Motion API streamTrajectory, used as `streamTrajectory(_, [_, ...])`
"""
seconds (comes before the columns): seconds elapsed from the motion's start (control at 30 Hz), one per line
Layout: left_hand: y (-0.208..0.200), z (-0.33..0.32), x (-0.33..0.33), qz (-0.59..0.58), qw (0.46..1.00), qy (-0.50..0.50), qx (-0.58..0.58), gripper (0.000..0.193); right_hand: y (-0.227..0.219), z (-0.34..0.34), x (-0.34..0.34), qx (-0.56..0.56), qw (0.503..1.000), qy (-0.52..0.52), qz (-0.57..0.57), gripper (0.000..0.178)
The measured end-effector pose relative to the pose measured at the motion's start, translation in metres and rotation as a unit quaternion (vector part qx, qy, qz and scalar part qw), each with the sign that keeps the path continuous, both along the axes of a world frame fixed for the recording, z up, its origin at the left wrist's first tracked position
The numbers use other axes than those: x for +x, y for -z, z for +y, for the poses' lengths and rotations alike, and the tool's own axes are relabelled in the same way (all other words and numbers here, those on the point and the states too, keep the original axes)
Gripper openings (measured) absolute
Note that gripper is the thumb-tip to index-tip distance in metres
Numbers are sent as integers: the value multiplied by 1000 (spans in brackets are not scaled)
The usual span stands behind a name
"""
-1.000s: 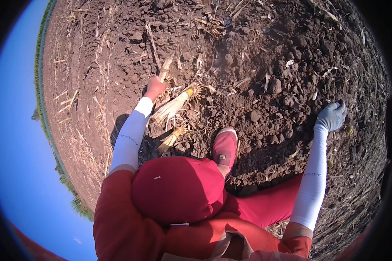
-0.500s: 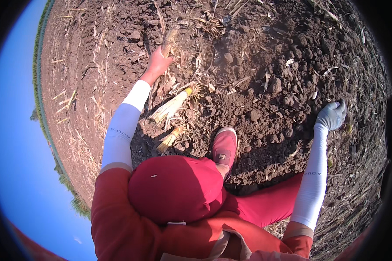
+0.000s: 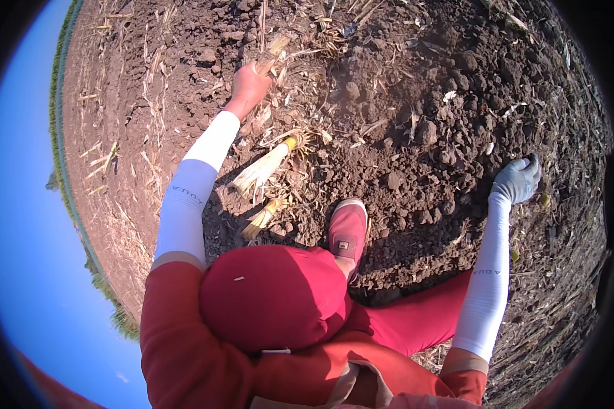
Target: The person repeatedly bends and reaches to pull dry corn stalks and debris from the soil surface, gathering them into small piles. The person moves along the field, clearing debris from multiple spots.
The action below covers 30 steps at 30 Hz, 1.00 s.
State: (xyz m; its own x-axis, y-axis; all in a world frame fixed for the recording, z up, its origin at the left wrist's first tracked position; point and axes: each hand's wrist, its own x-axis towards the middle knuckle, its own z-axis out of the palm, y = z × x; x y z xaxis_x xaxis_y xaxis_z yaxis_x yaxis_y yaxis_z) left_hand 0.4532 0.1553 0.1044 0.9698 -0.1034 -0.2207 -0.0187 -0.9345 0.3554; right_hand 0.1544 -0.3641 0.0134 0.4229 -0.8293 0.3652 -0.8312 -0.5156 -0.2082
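Note:
My left hand [image 3: 250, 87], bare below a white sleeve, is closed round a dry corn stalk stub [image 3: 274, 48], whose broad tan end sticks out past the fingers on the far side. Just nearer to me lies a pale cut corn stump [image 3: 262, 165] with a yellow band and a fringe of roots. A smaller yellowish stump [image 3: 262, 219] rests below that one. Far to the right, my right hand [image 3: 516, 180] in a grey-white glove is down at the soil. Its fingers are curled, and whatever may be in them is hidden.
Brown, cloddy soil [image 3: 416, 163] spreads between my hands, strewn with dry husks and straw. My red shoe [image 3: 348, 235] stands on it in the middle, beside my bent red-clad knee [image 3: 273, 296]. More straw scraps [image 3: 106, 160] lie at the left.
The stub in my left hand has tipped further to the right, and that hand has turned slightly with it. My right hand stays in nearly the same place.

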Motion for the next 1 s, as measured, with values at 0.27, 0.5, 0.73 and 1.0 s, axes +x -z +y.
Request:
streamTrajectory(0.27, [45,-11,-43,23,951,305,-38,40,-1,-1,3,10,1000,-9,-1,44])
streamTrajectory(0.5, [34,-40,-73,221,939,265,-16,38,-4,3,4,20,1000,-6,-7,44])
streamTrajectory(0.73, [26,35,0,187,979,72,34,47,-3,3,5,6,1000,-16,-8,42])
streamTrajectory(1.0, [38,40,-63,476,878,-13,51,45,-3,0,2,-6,1000,-12,-2,43])
